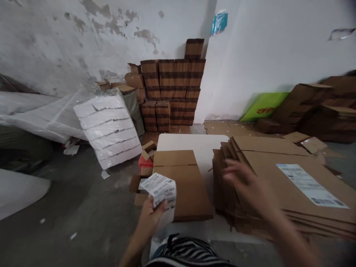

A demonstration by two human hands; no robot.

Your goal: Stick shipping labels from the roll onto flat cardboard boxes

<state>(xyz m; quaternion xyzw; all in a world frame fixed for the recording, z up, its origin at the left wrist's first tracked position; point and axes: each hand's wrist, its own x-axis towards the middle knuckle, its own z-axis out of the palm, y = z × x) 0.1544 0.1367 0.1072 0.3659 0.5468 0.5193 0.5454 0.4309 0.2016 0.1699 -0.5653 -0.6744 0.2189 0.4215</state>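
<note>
My left hand (152, 213) is closed on a strip of printed shipping labels (162, 189), thumb on top, its upper end folded over. Just beyond it a flattened cardboard box (186, 189) lies on the white table. My right hand (240, 176), smeared by motion, hovers over the left edge of a taller stack of flattened boxes (258, 163). Its fingers look stretched out, and nothing shows in them. On that stack's top box a shipping label (311, 185) is stuck at a slant.
The white table (191, 141) shows between the two piles. An opened carton (139, 187) stands at its left. Bundled cardboard (172, 85) is stacked by the wall. A plastic-wrapped white stack (109, 128) leans on the left, and more cartons (300, 104) stand at the right.
</note>
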